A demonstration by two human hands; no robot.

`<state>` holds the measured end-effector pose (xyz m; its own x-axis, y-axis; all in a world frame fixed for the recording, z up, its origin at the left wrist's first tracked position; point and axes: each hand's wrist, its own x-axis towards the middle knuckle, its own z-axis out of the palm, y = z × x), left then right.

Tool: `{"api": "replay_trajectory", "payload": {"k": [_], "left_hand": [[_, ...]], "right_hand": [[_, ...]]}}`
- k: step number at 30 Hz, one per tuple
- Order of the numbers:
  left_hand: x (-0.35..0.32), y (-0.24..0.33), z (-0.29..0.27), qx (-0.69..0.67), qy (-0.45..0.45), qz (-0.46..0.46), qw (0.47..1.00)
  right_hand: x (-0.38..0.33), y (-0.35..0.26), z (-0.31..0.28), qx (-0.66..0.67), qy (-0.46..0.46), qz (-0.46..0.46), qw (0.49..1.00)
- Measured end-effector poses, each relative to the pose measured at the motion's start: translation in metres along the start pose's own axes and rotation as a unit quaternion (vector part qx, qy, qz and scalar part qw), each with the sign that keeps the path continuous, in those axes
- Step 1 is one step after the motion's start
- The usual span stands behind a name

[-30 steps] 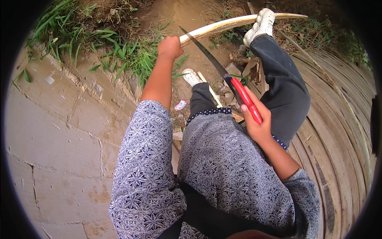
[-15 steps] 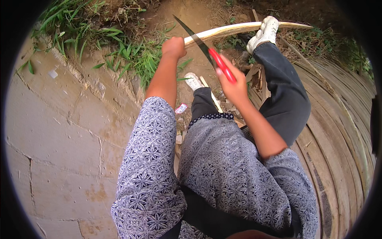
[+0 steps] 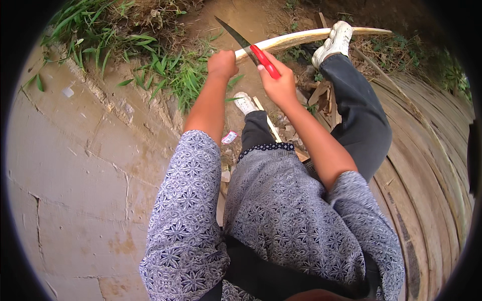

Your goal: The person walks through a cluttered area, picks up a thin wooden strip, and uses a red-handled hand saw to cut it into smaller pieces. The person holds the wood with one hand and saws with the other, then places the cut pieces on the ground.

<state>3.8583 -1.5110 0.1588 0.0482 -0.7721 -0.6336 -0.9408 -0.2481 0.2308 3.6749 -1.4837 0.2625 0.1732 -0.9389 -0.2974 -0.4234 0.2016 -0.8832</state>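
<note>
My left hand [image 3: 222, 64] is closed round the near end of a long pale wooden plank [image 3: 291, 39]. In my right hand [image 3: 279, 85] is the red handle [image 3: 265, 61] of a hand saw. Its dark tapering blade [image 3: 235, 37] lies across the plank just right of my left hand, the tip pointing to the far left. The blade's teeth are too small to make out. My right foot in a white shoe [image 3: 336, 44] rests on the plank farther along, and the plank's far end sticks out to the right beyond it.
Green grass [image 3: 188, 80] grows beside my left hand. A cracked concrete slab [image 3: 75, 165] spreads on the left; a stack of long wooden boards [image 3: 416, 165] lies on the right. My other white shoe [image 3: 245, 103] stands on the dirt near a thin wooden strip [image 3: 268, 123] and a small wrapper [image 3: 229, 137].
My right hand has pushed the saw forward and left, so its handle is now against the plank. The plank, my left hand and my foot have hardly moved.
</note>
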Motion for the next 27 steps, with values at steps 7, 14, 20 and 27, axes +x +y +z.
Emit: {"api": "replay_trajectory", "payload": {"k": [7, 14, 20, 27], "left_hand": [[-0.001, -0.008, 0.007, 0.003, -0.026, 0.0, 1.0], [-0.012, -0.016, 0.006, 0.007, -0.014, -0.02, 1.0], [-0.012, -0.002, 0.007, 0.015, 0.005, -0.006, 1.0], [-0.013, 0.001, 0.003, 0.008, -0.032, -0.003, 0.999]], "right_hand": [[-0.043, -0.009, -0.026, -0.003, -0.006, -0.003, 1.0], [-0.141, -0.068, -0.104, -0.042, -0.052, 0.059, 0.996], [-0.054, -0.009, -0.028, 0.007, -0.009, -0.019, 1.0], [-0.029, 0.023, -0.004, 0.027, 0.026, -0.012, 0.999]]}}
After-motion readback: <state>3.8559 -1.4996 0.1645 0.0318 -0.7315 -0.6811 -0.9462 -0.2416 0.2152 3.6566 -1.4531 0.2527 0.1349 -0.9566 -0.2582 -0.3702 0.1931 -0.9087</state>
